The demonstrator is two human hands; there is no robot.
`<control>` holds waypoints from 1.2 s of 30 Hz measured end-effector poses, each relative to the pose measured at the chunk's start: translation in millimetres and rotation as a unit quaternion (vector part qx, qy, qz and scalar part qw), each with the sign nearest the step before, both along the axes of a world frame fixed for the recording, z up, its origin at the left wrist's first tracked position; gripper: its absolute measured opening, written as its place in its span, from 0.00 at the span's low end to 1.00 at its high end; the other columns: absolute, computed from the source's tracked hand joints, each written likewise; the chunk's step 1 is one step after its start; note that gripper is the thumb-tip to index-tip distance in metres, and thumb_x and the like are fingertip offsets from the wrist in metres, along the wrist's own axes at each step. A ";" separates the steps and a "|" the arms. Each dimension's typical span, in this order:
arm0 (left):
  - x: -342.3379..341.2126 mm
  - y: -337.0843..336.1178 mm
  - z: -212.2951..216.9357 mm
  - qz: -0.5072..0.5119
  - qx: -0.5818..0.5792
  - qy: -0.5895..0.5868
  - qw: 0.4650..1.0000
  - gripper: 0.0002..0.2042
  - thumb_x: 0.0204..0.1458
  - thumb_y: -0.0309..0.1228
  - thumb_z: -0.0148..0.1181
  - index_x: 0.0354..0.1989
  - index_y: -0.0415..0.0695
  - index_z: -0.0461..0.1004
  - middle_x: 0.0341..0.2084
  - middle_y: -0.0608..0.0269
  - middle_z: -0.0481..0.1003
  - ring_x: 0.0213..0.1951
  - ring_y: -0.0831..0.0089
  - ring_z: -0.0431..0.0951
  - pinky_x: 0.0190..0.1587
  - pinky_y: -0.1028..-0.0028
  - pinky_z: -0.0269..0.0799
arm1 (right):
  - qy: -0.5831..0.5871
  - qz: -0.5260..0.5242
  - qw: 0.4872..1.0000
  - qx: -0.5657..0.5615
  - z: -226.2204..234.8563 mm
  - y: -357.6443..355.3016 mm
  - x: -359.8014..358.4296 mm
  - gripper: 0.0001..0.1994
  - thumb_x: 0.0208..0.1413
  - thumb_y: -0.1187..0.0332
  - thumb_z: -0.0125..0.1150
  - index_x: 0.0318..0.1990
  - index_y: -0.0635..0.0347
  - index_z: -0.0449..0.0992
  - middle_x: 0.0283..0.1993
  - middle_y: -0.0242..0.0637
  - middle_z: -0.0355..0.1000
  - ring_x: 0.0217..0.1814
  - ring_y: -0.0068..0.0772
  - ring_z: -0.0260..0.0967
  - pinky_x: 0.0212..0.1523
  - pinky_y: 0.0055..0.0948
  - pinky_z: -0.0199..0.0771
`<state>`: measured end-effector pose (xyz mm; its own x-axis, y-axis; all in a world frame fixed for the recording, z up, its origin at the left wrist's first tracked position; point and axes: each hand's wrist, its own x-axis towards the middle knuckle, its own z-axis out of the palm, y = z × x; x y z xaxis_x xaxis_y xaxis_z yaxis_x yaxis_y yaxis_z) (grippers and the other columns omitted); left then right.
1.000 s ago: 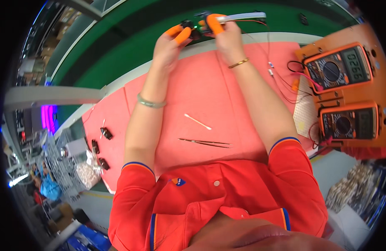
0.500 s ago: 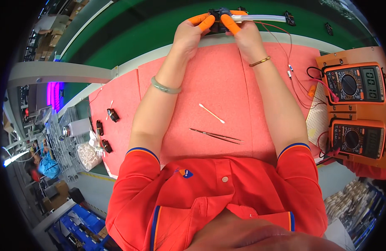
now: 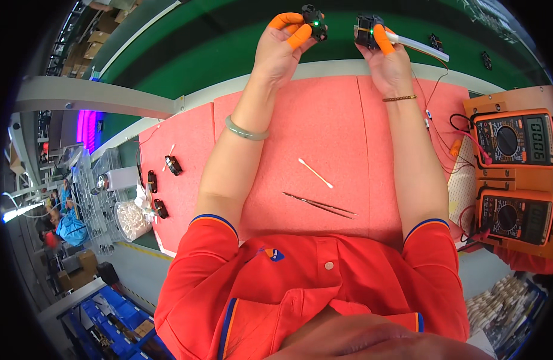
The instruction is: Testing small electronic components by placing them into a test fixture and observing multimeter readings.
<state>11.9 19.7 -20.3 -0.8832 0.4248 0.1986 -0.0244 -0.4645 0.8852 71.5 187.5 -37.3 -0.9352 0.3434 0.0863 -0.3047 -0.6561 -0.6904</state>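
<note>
My left hand (image 3: pixel 277 55), with orange finger cots, is closed round a small black module (image 3: pixel 314 23) that shows a green light. Across a gap to the right, my right hand (image 3: pixel 391 67) grips a black block-shaped fixture (image 3: pixel 364 31), also with a green glow; an orange cot covers its visible thumb. A white tube (image 3: pixel 421 47) sticks out to the right of the fixture, and thin reddish wires run down from there. Both hands are raised over the green surface beyond the pink mat. Some fingers are hidden behind the held parts.
Tweezers (image 3: pixel 319 204) and a cotton swab (image 3: pixel 315 173) lie on the pink mat (image 3: pixel 300 114). Several black modules (image 3: pixel 173 165) rest at left, near a tub of swabs (image 3: pixel 132 221). Two orange multimeters (image 3: pixel 505 139) stand at right. More black modules (image 3: pixel 436 42) sit on the green surface (image 3: pixel 228 36).
My hands, together before, have moved apart, the left with the module and the right with the fixture. Green lights now show on both parts. The upper multimeter's reading differs.
</note>
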 end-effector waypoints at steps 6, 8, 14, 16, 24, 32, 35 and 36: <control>11.9 3.6 12.8 -0.109 0.143 -0.079 0.980 0.09 0.49 0.23 0.47 0.40 0.38 0.62 0.39 0.50 0.67 0.39 0.63 0.71 0.43 0.69 0.69 | -0.050 -0.046 0.998 0.006 -7.2 0.3 -2.4 0.11 0.50 0.71 0.51 0.41 0.61 0.64 0.41 0.34 0.64 0.43 0.30 0.63 0.45 0.34 0.66; 13.3 2.7 11.1 -0.119 0.164 -0.108 0.973 0.08 0.49 0.22 0.46 0.38 0.39 0.62 0.38 0.50 0.68 0.39 0.61 0.71 0.42 0.69 0.70 | -0.050 -0.047 0.998 0.004 -8.6 -1.0 -3.0 0.11 0.50 0.71 0.51 0.41 0.61 0.64 0.41 0.34 0.64 0.43 0.30 0.63 0.45 0.34 0.66; 2.7 8.9 1.7 -0.129 0.183 -0.231 0.947 0.12 0.48 0.23 0.48 0.42 0.38 0.62 0.40 0.48 0.66 0.38 0.63 0.71 0.44 0.69 0.68 | -0.044 -0.058 0.997 -0.003 -14.6 7.2 -7.9 0.11 0.50 0.72 0.52 0.41 0.61 0.64 0.40 0.35 0.64 0.41 0.30 0.63 0.43 0.34 0.66; -2.8 17.7 -0.5 -0.135 0.158 -0.242 0.948 0.13 0.48 0.23 0.49 0.44 0.37 0.62 0.41 0.48 0.66 0.38 0.64 0.71 0.45 0.68 0.67 | -0.039 -0.064 0.997 -0.005 -13.9 8.4 -9.3 0.11 0.50 0.72 0.52 0.41 0.61 0.63 0.40 0.35 0.64 0.41 0.30 0.63 0.43 0.34 0.67; -49.2 20.8 -21.9 0.198 -0.567 0.237 0.764 0.12 0.44 0.36 0.54 0.37 0.46 0.73 0.28 0.63 0.74 0.30 0.78 0.71 0.34 0.78 0.64 | -0.057 -0.073 0.996 0.002 -4.0 1.1 -8.7 0.08 0.48 0.73 0.53 0.36 0.61 0.64 0.35 0.36 0.65 0.36 0.28 0.65 0.36 0.32 0.70; 11.2 26.7 0.6 -0.005 -0.275 0.090 0.957 0.14 0.49 0.26 0.49 0.44 0.37 0.65 0.35 0.63 0.70 0.31 0.78 0.70 0.33 0.81 0.65 | -0.034 -0.001 0.998 0.047 5.5 -18.9 6.6 0.10 0.44 0.75 0.57 0.35 0.64 0.67 0.31 0.34 0.67 0.32 0.23 0.66 0.32 0.21 0.69; 9.1 17.2 -8.4 -0.009 -0.207 0.004 0.978 0.14 0.48 0.24 0.49 0.44 0.37 0.63 0.34 0.63 0.69 0.31 0.79 0.70 0.32 0.81 0.66 | -0.028 0.040 0.998 0.050 5.1 -22.8 8.0 0.12 0.42 0.79 0.57 0.36 0.66 0.63 0.32 0.38 0.66 0.31 0.25 0.68 0.31 0.21 0.71; 9.5 14.6 -9.7 -0.015 -0.191 -0.004 0.982 0.14 0.48 0.24 0.49 0.45 0.38 0.63 0.34 0.63 0.69 0.32 0.80 0.69 0.34 0.82 0.65 | -0.028 0.037 0.998 0.052 5.0 -23.4 8.0 0.12 0.42 0.79 0.57 0.36 0.66 0.63 0.32 0.38 0.66 0.31 0.25 0.68 0.31 0.21 0.71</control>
<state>21.4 34.3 -30.0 -0.8703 0.4924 0.0130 -0.0407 -0.0982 0.9943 79.5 164.0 -32.3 -0.9622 0.2646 0.0650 -0.2167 -0.5988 -0.7710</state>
